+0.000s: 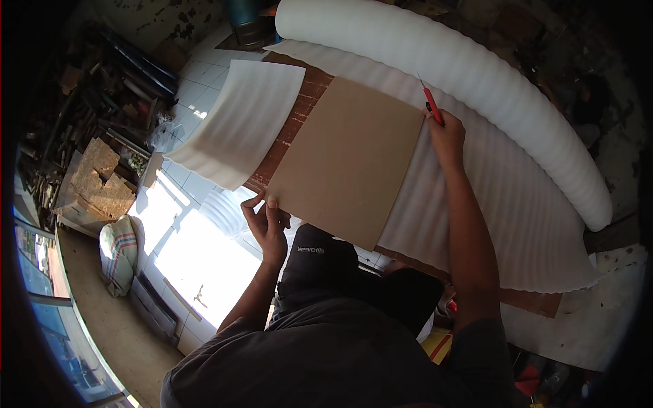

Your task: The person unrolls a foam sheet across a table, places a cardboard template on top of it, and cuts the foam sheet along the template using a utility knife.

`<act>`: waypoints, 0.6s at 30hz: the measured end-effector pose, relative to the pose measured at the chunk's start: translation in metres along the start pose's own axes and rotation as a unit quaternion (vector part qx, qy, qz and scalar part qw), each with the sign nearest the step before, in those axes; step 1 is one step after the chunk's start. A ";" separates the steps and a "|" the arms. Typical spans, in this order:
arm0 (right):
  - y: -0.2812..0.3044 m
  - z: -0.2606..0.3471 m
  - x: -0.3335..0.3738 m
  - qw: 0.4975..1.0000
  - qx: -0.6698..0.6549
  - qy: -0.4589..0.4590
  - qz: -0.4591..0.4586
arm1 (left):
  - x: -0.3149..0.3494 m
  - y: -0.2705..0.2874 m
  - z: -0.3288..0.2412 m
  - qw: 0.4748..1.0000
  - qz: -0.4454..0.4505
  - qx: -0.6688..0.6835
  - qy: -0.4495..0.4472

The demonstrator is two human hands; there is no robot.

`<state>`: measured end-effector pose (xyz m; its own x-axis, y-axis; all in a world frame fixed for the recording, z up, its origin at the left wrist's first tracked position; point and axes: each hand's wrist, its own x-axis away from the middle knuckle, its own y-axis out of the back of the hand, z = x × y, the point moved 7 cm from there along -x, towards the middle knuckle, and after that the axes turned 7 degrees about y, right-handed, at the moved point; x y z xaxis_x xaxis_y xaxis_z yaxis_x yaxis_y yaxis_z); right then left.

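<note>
A flat rectangular brown board (350, 160) lies over white foam sheeting (442, 211). At its near left corner my left hand (269, 228) grips the edge, thumb on top and fingers curled at the side. My right hand (447, 139) is at the board's far right corner, closed round a red craft knife (432, 105). The knife's thin blade points up and away, over the foam. To the left of the board a separate piece of white foam (238, 122) hangs partly past the edge of the reddish-brown work surface (291, 139).
A thick roll of white foam (462, 75) curves along the far side. Scrap wood (102, 177) is heaped at the left beside a striped sack (118, 255). Sunlight falls on the white tiled floor (204, 265). A dark cylindrical container (245, 24) stands at the back.
</note>
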<state>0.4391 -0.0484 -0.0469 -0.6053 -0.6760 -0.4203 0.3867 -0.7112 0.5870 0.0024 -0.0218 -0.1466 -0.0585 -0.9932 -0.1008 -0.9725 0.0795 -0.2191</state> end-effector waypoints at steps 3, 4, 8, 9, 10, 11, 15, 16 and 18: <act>-0.003 0.002 0.000 1.000 0.001 -0.014 0.011 | -0.001 0.002 0.002 1.000 0.002 0.009 -0.007; -0.003 0.000 -0.001 1.000 -0.008 -0.013 0.017 | -0.001 0.002 0.002 1.000 0.007 0.010 -0.006; -0.006 -0.013 -0.003 0.999 -0.041 0.012 -0.009 | -0.002 -0.002 0.003 1.000 0.013 0.016 -0.012; -0.007 -0.013 -0.003 0.999 -0.043 0.004 0.001 | -0.002 -0.002 0.002 1.000 0.014 0.015 -0.018; -0.005 -0.013 -0.005 0.999 -0.043 0.003 -0.001 | -0.003 -0.002 0.001 1.000 0.014 0.013 -0.023; -0.004 -0.011 -0.006 0.999 -0.044 0.002 0.003 | -0.002 -0.002 0.000 1.000 0.016 0.011 -0.023; -0.001 -0.010 -0.002 0.999 -0.033 0.017 -0.008 | -0.004 -0.001 0.000 0.999 0.017 0.000 -0.032; -0.001 -0.010 -0.003 0.999 -0.033 0.017 -0.012 | -0.005 -0.002 0.000 0.999 0.023 0.001 -0.038; -0.003 -0.006 -0.002 0.998 -0.044 0.033 -0.016 | -0.006 0.001 -0.001 0.999 0.025 -0.006 -0.040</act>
<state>0.4435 -0.0459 -0.0523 -0.5726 -0.6619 -0.4838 0.4295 -0.7448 0.5107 0.0013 -0.0160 -0.1458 -0.0888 -0.9782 -0.1878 -0.9713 0.1268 -0.2012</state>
